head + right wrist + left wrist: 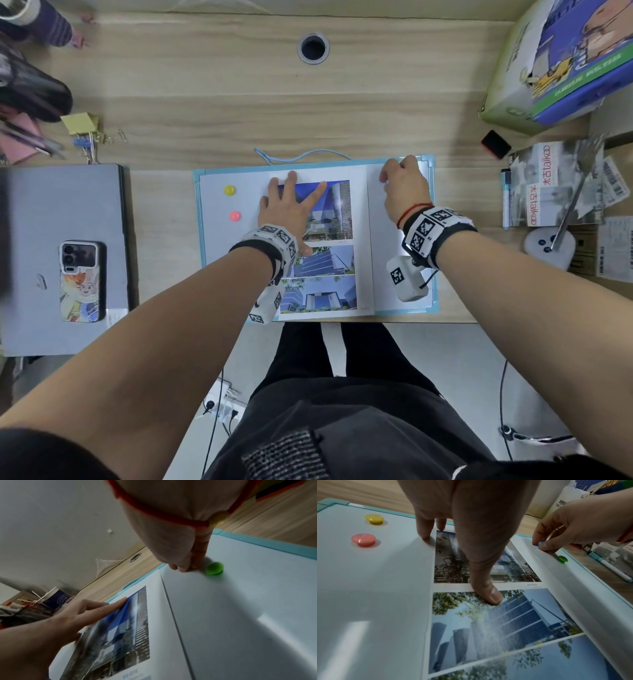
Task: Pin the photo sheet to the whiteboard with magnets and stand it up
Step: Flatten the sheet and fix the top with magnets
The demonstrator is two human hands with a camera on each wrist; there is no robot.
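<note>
The teal-framed whiteboard (219, 267) lies flat at the desk's front edge. On its middle lies the photo sheet (329, 260) of building pictures. My left hand (294, 195) presses flat on the sheet's upper part, fingers spread, thumb (489, 596) on the second photo. My right hand (387, 178) is at the board's top right, just off the sheet's right edge, and pinches a small blue magnet (540, 543) against the board. A green magnet (214, 568) sits right beside those fingers. A yellow magnet (230, 190) and a pink magnet (235, 216) stick to the board's bare left side.
A grey laptop (65, 212) with a phone (82, 281) on it lies to the left. A marker pen (506, 198), red-black eraser (495, 144), leaflets and boxes crowd the right. Binder clips (85, 137) lie at left. A cable hole (313, 48) is behind the board.
</note>
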